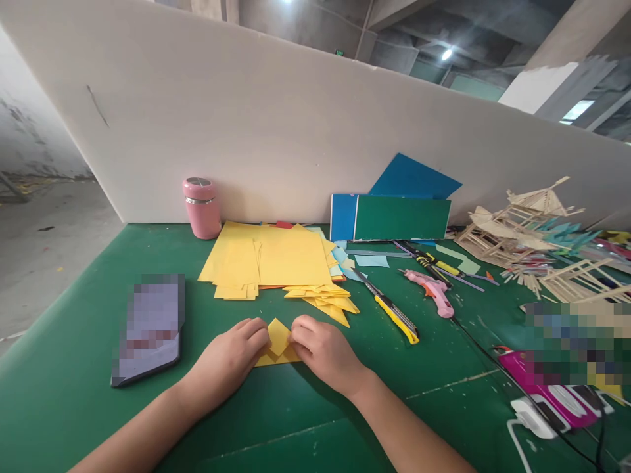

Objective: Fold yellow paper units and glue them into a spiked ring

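A small folded piece of yellow paper (279, 337) lies on the green table between my hands, its pointed top facing away from me. My left hand (241, 348) is closed on the paper's left side. On the right side, the curled fingers of my right hand (318, 348) grip the same paper. Both hands' fingertips are partly hidden. Just beyond them lie several folded yellow paper pieces (328, 302) and a stack of flat yellow sheets (290, 253).
A pink jar (203, 209) stands by the pale partition (276, 131). A blurred tablet-like device (150, 332) lies left. To the right are a yellow utility knife (394, 315), a pink glue gun (431, 292), a magenta power strip (547, 391) with cables, and wooden stick models (522, 230).
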`<state>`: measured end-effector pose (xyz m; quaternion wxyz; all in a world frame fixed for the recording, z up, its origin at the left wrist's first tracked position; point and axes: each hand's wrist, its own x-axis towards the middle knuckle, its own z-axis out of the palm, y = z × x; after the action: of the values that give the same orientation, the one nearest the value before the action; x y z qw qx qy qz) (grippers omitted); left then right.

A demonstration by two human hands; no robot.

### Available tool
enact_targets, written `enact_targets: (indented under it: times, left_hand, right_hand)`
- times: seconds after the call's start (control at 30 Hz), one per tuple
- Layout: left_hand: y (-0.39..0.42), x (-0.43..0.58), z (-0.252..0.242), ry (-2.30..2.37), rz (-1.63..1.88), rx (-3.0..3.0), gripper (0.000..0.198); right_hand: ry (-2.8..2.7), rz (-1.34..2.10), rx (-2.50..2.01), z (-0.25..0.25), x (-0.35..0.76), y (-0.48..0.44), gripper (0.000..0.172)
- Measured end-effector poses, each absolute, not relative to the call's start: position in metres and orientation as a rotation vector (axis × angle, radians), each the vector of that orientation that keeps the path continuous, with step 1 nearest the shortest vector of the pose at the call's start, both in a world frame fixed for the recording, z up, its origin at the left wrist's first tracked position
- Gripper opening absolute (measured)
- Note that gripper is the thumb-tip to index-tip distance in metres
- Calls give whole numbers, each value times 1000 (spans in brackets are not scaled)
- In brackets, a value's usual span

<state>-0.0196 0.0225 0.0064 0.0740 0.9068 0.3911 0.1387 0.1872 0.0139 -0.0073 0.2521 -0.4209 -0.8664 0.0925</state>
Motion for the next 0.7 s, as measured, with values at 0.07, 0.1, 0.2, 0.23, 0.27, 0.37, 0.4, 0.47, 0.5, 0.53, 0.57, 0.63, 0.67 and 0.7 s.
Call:
enact_targets:
  times: [0.07,0.1,0.2,0.23,0.27,0.37,0.4,0.47,0.5,0.53,0.57,0.63,0.67,0.7]
  left_hand:
    - [24,-22,7,1088,452,2732,27]
    - [25,-23,8,1057,456,2738,27]
    - [27,-25,11,993,415,2775,30]
    - [28,-25,13,974,399,2785,30]
    - [28,-26,14,957,390,2788,31]
    - [27,-28,17,920,383,2774,32]
    - [27,-28,17,919,378,2765,32]
    - [26,-29,17,919,363,2756,32]
    - [25,-29,16,921,355,2758,32]
    - [24,-29,16,925,351,2764,32]
    - [23,-28,15,934,348,2769,32]
    - [20,-26,14,958,335,2764,30]
    - [19,-26,14,972,329,2756,29]
    - [17,-25,14,988,323,2746,29]
  right_hand:
    - [-2397,230,-1138,-7,189,14,21]
    - [-2411,223,-1135,-7,190,14,21]
    - [-2430,206,-1128,-8,192,13,21]
    - [-2430,198,-1126,-8,192,13,21]
    - [-2428,190,-1125,-9,192,13,21]
    - [-2421,182,-1140,-9,192,12,22]
    - [-2419,186,-1150,-8,191,12,23]
    - [-2416,201,-1175,-7,191,11,24]
    - [-2416,207,-1187,-6,191,11,24]
    - [-2418,209,-1198,-6,190,11,23]
    - [-2423,209,-1207,-5,190,10,23]
    - [-2432,208,-1223,-4,190,10,22]
    - [-2434,208,-1226,-3,190,10,22]
    - [-2435,211,-1228,-3,190,10,22]
